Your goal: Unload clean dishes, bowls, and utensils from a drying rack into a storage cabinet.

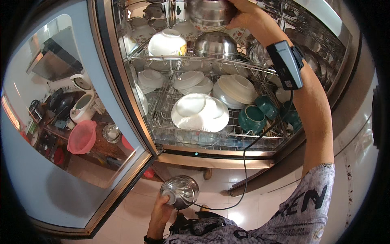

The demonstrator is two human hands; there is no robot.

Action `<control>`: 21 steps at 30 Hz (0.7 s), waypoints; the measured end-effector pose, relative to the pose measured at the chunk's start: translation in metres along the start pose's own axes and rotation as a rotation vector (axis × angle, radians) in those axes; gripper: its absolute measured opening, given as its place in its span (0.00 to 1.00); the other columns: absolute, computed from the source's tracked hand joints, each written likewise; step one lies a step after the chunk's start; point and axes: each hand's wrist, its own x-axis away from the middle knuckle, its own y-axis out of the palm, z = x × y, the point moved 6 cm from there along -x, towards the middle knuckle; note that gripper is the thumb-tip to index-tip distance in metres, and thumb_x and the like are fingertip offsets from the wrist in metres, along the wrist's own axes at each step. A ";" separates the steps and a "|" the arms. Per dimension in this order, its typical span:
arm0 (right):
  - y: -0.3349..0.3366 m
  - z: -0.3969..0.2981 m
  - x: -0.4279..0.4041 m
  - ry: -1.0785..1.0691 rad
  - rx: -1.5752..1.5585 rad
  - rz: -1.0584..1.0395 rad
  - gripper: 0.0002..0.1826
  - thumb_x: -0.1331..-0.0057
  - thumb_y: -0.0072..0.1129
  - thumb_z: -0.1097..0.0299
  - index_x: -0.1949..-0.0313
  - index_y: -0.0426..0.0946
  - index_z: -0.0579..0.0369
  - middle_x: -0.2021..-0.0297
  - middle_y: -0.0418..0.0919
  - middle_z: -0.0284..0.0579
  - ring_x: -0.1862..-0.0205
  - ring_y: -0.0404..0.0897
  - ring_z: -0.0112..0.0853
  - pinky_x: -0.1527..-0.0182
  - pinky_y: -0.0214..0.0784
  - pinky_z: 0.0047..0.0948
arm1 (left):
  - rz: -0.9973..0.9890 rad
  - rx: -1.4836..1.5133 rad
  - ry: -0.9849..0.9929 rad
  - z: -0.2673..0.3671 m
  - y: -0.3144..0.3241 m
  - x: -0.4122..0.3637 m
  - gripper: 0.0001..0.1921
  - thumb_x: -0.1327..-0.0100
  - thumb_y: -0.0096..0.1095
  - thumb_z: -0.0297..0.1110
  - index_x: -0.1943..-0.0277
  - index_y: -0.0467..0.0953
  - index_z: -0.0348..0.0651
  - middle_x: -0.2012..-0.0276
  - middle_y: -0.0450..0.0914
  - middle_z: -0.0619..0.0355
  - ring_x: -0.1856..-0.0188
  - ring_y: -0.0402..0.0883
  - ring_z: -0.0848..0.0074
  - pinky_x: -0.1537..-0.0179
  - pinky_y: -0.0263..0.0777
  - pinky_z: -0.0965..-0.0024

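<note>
My left hand (pixel 161 210) grips a fluted stainless steel bowl (pixel 181 192) at its base, in front of my body and below the cabinet. My right hand (pixel 246 15) reaches up to the top rack of the open dish cabinet, its fingers around a stainless steel bowl (pixel 210 15) that is cut off by the view's top edge. Directly beneath that bowl, another steel bowl (pixel 215 45) rests upside down on the wire rack (pixel 210 59). Left of it is an upturned white bowl (pixel 168 44) with a yellow print.
White plates (pixel 198 111), lidded-looking stacked bowls (pixel 236 88) and green mugs (pixel 253 119) fill the lower rack. The cabinet's glass door (pixel 70 189) stands swung out at left, reflecting a kitchen counter. A black cable (pixel 244 170) hangs from the device on my right wrist (pixel 285 64).
</note>
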 end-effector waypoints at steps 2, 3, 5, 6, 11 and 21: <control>0.010 -0.015 -0.006 -0.554 0.798 -0.300 0.16 0.43 0.56 0.79 0.54 0.73 0.57 0.66 0.79 0.41 0.65 0.77 0.28 0.70 0.69 0.28 | -0.015 0.018 0.006 -0.003 0.002 -0.008 0.33 0.46 0.60 0.33 0.38 0.58 0.38 0.45 0.69 0.51 0.42 0.69 0.64 0.41 0.64 0.58; 0.027 -0.008 0.005 -0.831 1.197 -0.445 0.26 0.43 0.51 0.86 0.44 0.70 0.59 0.60 0.78 0.44 0.60 0.76 0.27 0.66 0.69 0.27 | -0.031 0.034 0.002 -0.003 0.002 -0.011 0.33 0.47 0.60 0.32 0.38 0.57 0.37 0.45 0.69 0.51 0.42 0.69 0.64 0.41 0.64 0.58; 0.027 0.007 -0.012 -0.383 1.346 -0.370 0.36 0.46 0.47 0.89 0.35 0.59 0.57 0.58 0.74 0.43 0.60 0.72 0.26 0.64 0.66 0.24 | 0.022 -0.015 0.008 0.002 -0.002 -0.014 0.34 0.47 0.61 0.35 0.38 0.58 0.35 0.44 0.69 0.50 0.42 0.69 0.64 0.41 0.63 0.58; 0.014 0.003 -0.025 -0.397 1.157 -0.495 0.35 0.46 0.49 0.88 0.36 0.60 0.57 0.61 0.73 0.41 0.63 0.71 0.27 0.64 0.65 0.23 | 0.038 -0.065 -0.014 -0.002 0.001 -0.019 0.35 0.47 0.62 0.38 0.39 0.58 0.33 0.44 0.69 0.49 0.41 0.68 0.63 0.41 0.62 0.59; 0.020 0.030 -0.070 -0.407 1.358 -0.668 0.34 0.41 0.52 0.79 0.34 0.56 0.56 0.59 0.68 0.41 0.57 0.68 0.31 0.56 0.63 0.28 | 0.054 -0.029 0.041 0.014 -0.008 -0.028 0.36 0.49 0.65 0.36 0.39 0.57 0.34 0.47 0.69 0.49 0.44 0.70 0.64 0.42 0.64 0.60; 0.002 0.052 -0.126 -0.693 1.434 -0.658 0.47 0.62 0.59 0.87 0.37 0.62 0.52 0.48 0.73 0.47 0.46 0.72 0.37 0.44 0.63 0.24 | 0.062 0.026 0.015 0.026 -0.017 -0.034 0.37 0.51 0.68 0.34 0.41 0.54 0.33 0.48 0.67 0.45 0.46 0.71 0.61 0.44 0.67 0.58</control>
